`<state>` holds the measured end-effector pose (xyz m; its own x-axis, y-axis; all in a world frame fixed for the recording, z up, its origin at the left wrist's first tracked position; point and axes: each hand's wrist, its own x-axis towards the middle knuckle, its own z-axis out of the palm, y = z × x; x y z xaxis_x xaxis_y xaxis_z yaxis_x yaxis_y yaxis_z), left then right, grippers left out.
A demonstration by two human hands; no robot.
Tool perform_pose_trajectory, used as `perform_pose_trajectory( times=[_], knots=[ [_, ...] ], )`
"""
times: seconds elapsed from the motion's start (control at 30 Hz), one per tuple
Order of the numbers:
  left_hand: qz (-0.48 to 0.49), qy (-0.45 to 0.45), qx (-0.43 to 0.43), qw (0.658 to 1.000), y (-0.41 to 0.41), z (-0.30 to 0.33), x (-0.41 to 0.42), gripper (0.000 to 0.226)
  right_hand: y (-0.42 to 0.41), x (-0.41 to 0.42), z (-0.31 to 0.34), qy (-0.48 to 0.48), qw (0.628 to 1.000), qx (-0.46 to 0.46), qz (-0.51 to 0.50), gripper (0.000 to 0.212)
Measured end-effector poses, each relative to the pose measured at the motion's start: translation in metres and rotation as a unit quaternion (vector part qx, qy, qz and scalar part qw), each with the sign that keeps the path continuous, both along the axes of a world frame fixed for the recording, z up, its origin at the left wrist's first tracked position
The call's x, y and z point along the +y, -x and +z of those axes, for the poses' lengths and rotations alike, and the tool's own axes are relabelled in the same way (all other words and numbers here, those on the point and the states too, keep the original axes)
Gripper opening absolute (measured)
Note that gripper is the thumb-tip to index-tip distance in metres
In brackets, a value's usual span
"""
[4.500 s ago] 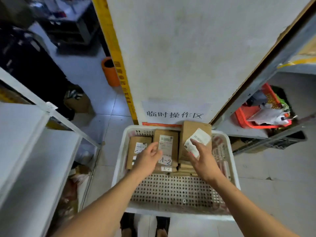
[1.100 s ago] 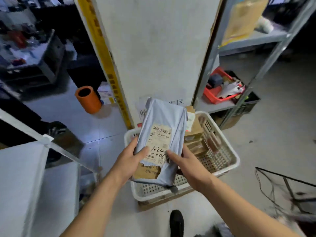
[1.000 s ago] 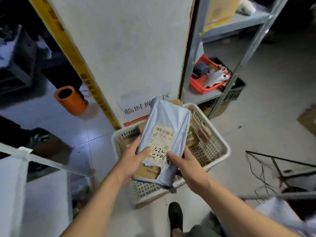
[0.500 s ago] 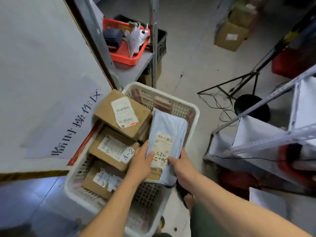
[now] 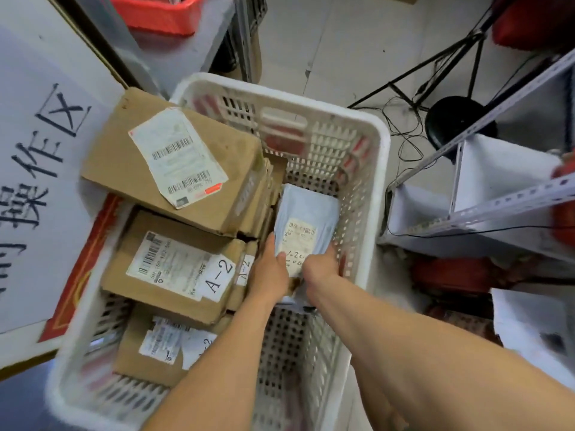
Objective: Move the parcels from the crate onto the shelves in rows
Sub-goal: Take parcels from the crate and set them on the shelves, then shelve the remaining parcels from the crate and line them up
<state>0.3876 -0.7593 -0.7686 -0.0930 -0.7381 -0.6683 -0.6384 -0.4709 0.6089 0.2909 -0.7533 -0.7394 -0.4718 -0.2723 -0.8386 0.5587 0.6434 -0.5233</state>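
Observation:
A white perforated crate (image 5: 378, 169) stands on the floor below me. Several brown cardboard parcels lie in its left half: a big one with a white label (image 5: 168, 163) on top, one marked A-2 (image 5: 177, 269) under it, and another (image 5: 155, 346) nearer me. A grey-blue mailer bag (image 5: 306, 219) with a handwritten label sits low in the crate's right half. My left hand (image 5: 269, 272) grips its left edge, and my right hand (image 5: 320, 267) grips its lower right edge. Both forearms reach down from the bottom of the view.
A white board with black characters (image 5: 40, 135) leans at the left. A metal shelf with white boards (image 5: 497, 194) stands at the right, red things under it. A red tray (image 5: 158, 10) sits on a low shelf at the top. A black stand and cables (image 5: 457, 116) lie beyond.
My view has swung right and dropped close to the crate. Both hands, still holding the grey-blue bag, have gone down with it into the crate's right half.

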Motion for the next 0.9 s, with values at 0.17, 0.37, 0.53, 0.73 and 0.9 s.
perform_pose_trajectory(
  times=[0.17,0.37,0.53,0.73,0.9],
  knots=[
    [0.072,0.006,0.039,0.997,0.009,-0.039,-0.004,0.057,0.001,-0.017,-0.037,-0.021,0.998,0.027,-0.048,0.046],
    [0.096,0.042,0.061,0.993,0.016,-0.077,-0.016,0.055,0.001,-0.021,-0.082,-0.027,0.99,0.132,0.029,0.056],
    [0.099,0.048,0.066,0.992,0.024,-0.096,-0.03,0.056,0.003,-0.027,-0.102,-0.019,0.982,0.169,0.083,0.063],
    [0.097,0.031,0.074,0.992,0.017,-0.076,-0.019,0.059,0.005,-0.026,-0.08,-0.041,0.976,0.16,0.139,0.06],
    [0.058,-0.015,0.063,0.996,-0.002,-0.033,0.018,0.062,0.001,-0.015,-0.013,-0.11,0.915,0.178,0.345,0.04]
  ],
)
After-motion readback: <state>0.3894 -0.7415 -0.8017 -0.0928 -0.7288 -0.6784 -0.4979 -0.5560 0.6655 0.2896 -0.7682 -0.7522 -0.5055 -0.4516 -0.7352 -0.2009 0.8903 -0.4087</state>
